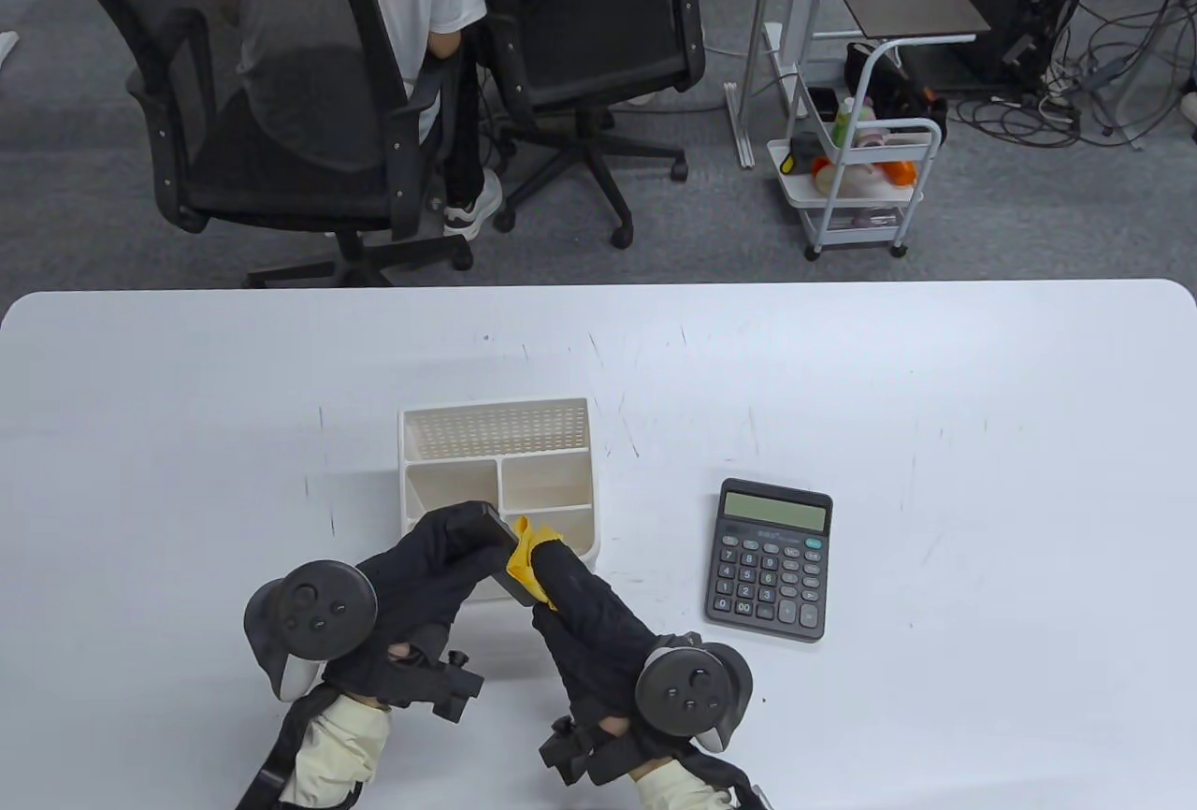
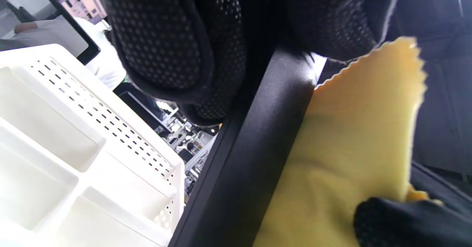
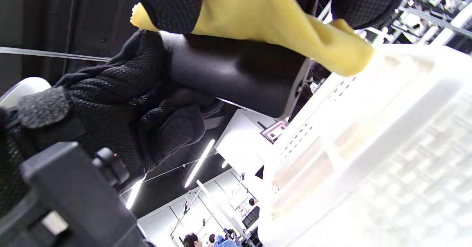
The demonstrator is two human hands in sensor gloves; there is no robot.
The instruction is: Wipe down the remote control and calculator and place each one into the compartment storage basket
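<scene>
We see a remote control (image 2: 254, 143) with a smooth, matt black plastic casing, partly wrapped in a soft yellow cloth (image 2: 354, 140) with a pinked, zigzag edge. The gloves (image 2: 166, 37) are black knit fabric studded with tiny grip dots. The storage basket (image 1: 496, 464) looks like smooth cream plastic with perforated walls, on a scuffed white table (image 1: 935, 398).

Bare table (image 1: 187, 398) left of the storage basket (image 1: 421, 473) and along the far edge — open passage there. Right of the basket, a clear strip, then the calculator (image 1: 770, 557) lying flat. Beyond it, bare surface again. Both hands — left hand (image 1: 421, 576), right hand (image 1: 589, 609) — with remote (image 1: 494, 525) and yellow cloth (image 1: 526, 557) crowd the basket's near side, covering its front compartments; the rear slotted compartment is unobstructed from above.
</scene>
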